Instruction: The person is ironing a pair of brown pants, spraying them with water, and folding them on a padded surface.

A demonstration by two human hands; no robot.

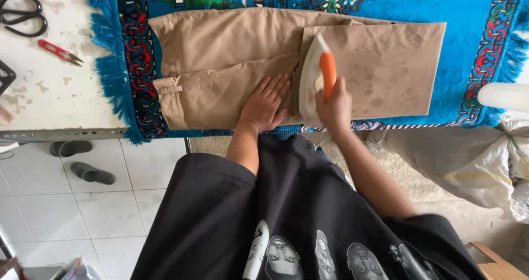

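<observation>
White tiles run under a scuffed pale table (60, 101), and over it lies a bright blue patterned rug (468, 15) with a fringe; the rug is our landmark. Starting off the rug's left fringe: black scissors (22, 14) up at the far corner, small red thread snips (59, 52) just below them, both well apart from the action. Down on the floor, under that same end, a pair of dark slippers (82, 161).

Onto the rug now: tan trousers (220, 54) lie folded flat, long axis running left to right along the rug, waistband towards the fringed left end, legs out to the right. Near the rug's front edge the left hand (265, 103) is pressed down on the cloth, palm flat, fingers spread and pointing away from the body, holding nothing, simply pinning the fabric. The forearm comes straight up from the black shirt.

Just right of it, almost touching, the iron (312, 76), white body with an orange handle, stands on the trousers with its nose pointing to the rug's far side. The right hand (335, 105) is wrapped tight around the handle's near end, wrist cocked, forearm angling in from the right. So the iron sits between the pinning hand and the unpressed leg cloth stretching right, and the right hand is the nearer one to that stretch.

Beyond the rug's right end, a white rounded object (504, 95), cut off by the frame, and pale plastic sacks (474, 164) below it.
</observation>
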